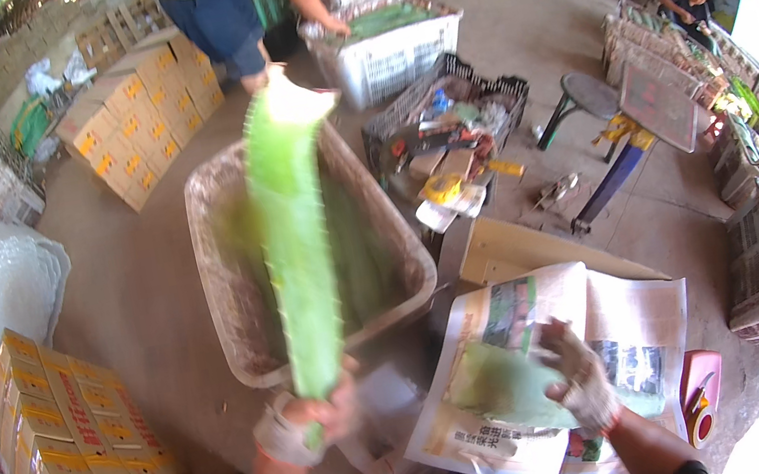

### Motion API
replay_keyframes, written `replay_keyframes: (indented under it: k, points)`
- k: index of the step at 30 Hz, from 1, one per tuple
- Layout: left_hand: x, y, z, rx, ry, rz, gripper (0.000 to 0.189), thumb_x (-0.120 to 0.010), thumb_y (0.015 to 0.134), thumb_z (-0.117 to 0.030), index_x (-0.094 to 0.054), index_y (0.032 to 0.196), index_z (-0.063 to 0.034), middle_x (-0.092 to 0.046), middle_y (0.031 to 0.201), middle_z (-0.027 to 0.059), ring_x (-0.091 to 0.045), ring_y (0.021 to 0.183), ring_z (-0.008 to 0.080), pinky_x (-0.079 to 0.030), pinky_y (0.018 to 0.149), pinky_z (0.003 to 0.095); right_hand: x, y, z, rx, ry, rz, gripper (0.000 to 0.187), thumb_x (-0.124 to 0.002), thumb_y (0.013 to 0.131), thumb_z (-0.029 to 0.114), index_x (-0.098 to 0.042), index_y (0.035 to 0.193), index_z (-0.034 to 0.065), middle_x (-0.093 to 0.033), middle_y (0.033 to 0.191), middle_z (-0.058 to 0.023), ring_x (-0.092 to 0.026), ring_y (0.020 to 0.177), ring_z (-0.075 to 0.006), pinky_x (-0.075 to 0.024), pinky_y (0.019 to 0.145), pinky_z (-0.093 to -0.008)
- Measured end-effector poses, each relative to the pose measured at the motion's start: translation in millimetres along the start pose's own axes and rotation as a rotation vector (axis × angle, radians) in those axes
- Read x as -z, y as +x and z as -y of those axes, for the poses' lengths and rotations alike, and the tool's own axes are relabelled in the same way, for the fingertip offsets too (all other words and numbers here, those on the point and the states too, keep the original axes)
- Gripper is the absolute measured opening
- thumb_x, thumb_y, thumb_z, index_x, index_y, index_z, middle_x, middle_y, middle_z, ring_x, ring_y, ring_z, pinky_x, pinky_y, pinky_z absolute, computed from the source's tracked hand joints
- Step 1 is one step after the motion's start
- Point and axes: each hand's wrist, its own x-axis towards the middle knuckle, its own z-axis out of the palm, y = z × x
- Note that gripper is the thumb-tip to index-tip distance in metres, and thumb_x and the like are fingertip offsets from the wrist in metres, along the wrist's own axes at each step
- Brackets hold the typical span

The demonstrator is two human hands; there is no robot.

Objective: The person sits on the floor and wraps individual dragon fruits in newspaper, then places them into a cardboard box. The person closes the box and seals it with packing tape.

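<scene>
My left hand (313,420), in a pale work glove with bare fingers, grips a large aloe vera leaf (302,250) near its narrow end. The leaf stands upright before me, its pale cut base at the top and small spines along both edges. My right hand (578,377), gloved the same way, hovers with fingers apart over a spread newspaper (614,317); whether it touches the paper I cannot tell. The newspaper lies over an open cardboard box (541,246). Behind the leaf stands a worn plastic tub (216,281) with blurred green leaves inside.
Ahead, a person (210,8) rests a hand on a white crate (380,69) of leaves. A black crate (396,112) holds tools and tape. Stacked cartons (80,442) stand at left, a stool (587,95) and platform scale (661,103) at right. A knife (700,393) lies on a pink tray (699,363).
</scene>
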Motion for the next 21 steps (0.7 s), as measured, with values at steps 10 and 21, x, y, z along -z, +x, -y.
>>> replay_keyframes:
  k: [10,21]
  points:
    - [-100,57,147,0.502,-0.453,0.683,0.072,-0.067,0.078,-0.014,-0.037,0.14,0.0055,-0.047,0.093,0.0089,-0.044,0.061,0.0105,-0.04,0.046,0.0231,-66,15,64,0.083,1.224,0.444,0.075,-0.073,0.079,0.037,-0.041,0.139,0.0025,-0.057,0.122,-0.0164,-0.061,0.111,-0.0332,-0.0577,0.09,-0.0447]
    - [-101,67,208,0.559,-0.382,0.565,0.067,-0.063,0.082,-0.018,-0.04,0.14,0.0041,-0.051,0.093,0.0087,-0.047,0.062,0.0146,-0.046,0.054,0.0263,-22,-16,30,0.055,1.237,0.071,0.066,-0.07,0.075,0.026,-0.046,0.129,-0.0014,-0.055,0.11,-0.0116,-0.059,0.1,-0.026,-0.0561,0.085,-0.0374]
